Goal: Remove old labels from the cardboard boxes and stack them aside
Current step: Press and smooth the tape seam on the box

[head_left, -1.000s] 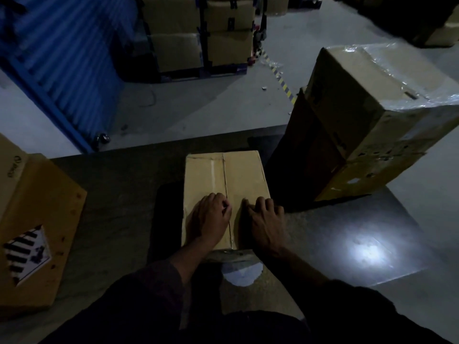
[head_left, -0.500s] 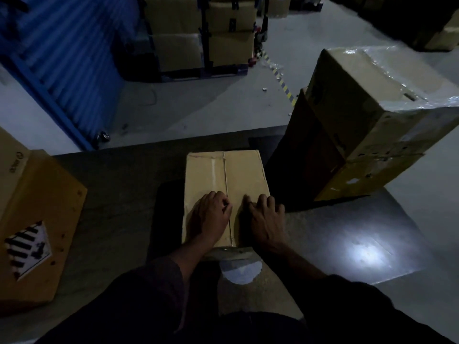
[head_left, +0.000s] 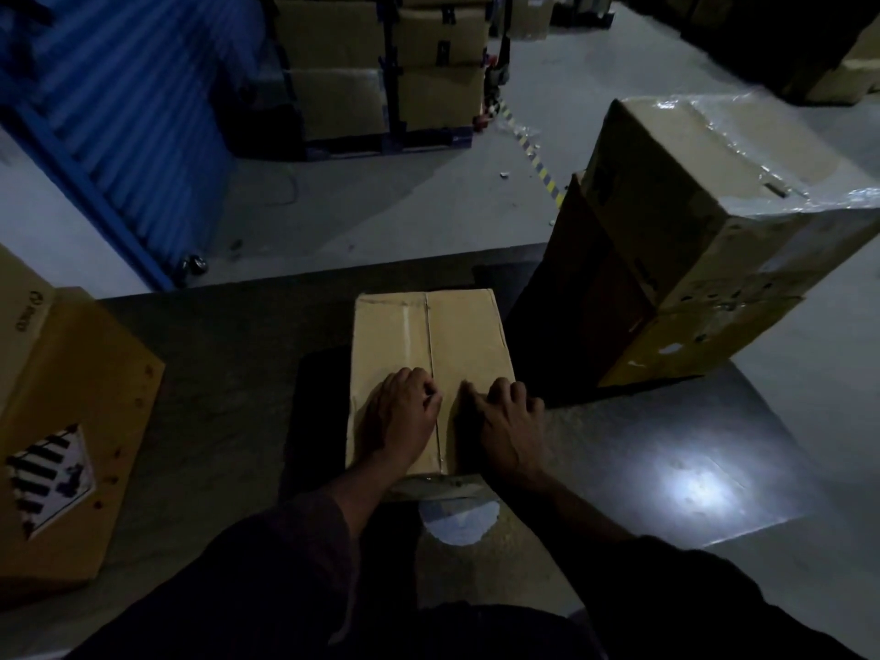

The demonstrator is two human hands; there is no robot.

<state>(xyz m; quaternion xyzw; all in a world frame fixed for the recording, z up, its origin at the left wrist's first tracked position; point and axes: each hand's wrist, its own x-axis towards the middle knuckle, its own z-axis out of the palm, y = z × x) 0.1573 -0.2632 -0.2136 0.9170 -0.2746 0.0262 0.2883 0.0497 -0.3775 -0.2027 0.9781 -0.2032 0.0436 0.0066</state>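
Note:
A plain brown cardboard box [head_left: 428, 335] stands in the middle of a dark table [head_left: 228, 383], with a taped seam running down its top. My left hand [head_left: 400, 416] rests on the near part of the top, left of the seam, fingers curled with the fingertips at the seam. My right hand [head_left: 507, 421] lies just right of the seam, fingertips pressed to the cardboard. A torn white label patch [head_left: 459, 524] shows on the box's near face, below both hands. Whether either hand pinches tape is too dark to tell.
An orange-brown box [head_left: 71, 421] with a striped hazard label [head_left: 47, 473] sits at the left edge. Two larger taped boxes [head_left: 705, 221] are stacked, tilted, at the right. Beyond the table lie a grey floor, a blue shutter [head_left: 119, 88] and palletised boxes [head_left: 381, 64].
Both hands stay at the seam on the box top; they have shifted only very slightly. The box has not moved.

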